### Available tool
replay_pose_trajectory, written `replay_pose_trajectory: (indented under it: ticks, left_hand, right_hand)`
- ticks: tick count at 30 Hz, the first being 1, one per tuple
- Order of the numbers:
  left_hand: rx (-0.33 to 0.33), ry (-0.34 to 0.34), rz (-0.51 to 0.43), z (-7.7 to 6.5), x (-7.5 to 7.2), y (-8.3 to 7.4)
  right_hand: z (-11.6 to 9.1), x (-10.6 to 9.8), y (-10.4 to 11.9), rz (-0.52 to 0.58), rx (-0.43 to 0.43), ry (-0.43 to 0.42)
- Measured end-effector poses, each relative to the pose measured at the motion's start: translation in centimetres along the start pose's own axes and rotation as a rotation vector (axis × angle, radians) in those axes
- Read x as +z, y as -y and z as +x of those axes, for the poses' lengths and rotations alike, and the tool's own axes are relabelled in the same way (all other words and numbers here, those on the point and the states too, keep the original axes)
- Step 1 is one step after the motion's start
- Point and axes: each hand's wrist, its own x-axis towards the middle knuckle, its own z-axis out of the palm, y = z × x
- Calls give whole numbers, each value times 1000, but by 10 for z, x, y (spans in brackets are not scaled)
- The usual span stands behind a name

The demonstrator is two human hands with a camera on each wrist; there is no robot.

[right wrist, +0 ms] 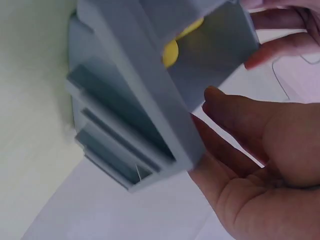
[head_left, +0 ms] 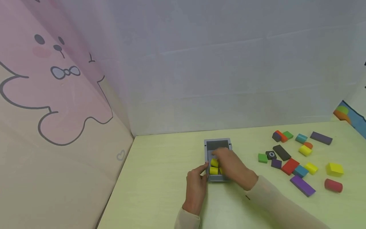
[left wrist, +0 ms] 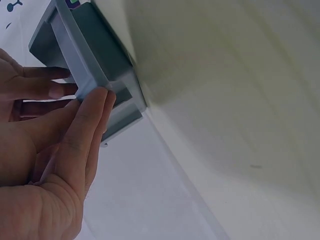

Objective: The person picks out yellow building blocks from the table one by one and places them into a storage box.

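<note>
Spanning the space under both hands, the pale yellow desk point(head_left: 154, 178) carries a gray rectangular plastic box point(head_left: 217, 139), which stands near the middle of the far edge. The right hand point(head_left: 232, 165) reaches over the box's right rim; its fingertips are partly hidden, so I cannot tell whether they pinch anything. The left hand point(head_left: 195, 187) touches the box's left wall, fingers straight and pressed together. Toward the desk's right edge lie a purple oblong block point(head_left: 302, 186) and a red cylinder point(head_left: 333, 185). Yellow cylinders point(head_left: 213, 170) sit inside the box's near end.
</note>
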Motion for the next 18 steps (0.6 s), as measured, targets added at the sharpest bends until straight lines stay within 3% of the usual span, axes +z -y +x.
replay_pose_trajectory:
  ticks: [9,18]
  left_hand:
    - [-9,-2,-4,0,0,0]
    - [5,-15,-13,-1,1,2]
  right_hand:
    - [-7,-29,-11,78,91,-42]
    - [-15,-53,-36,27,157,-88]
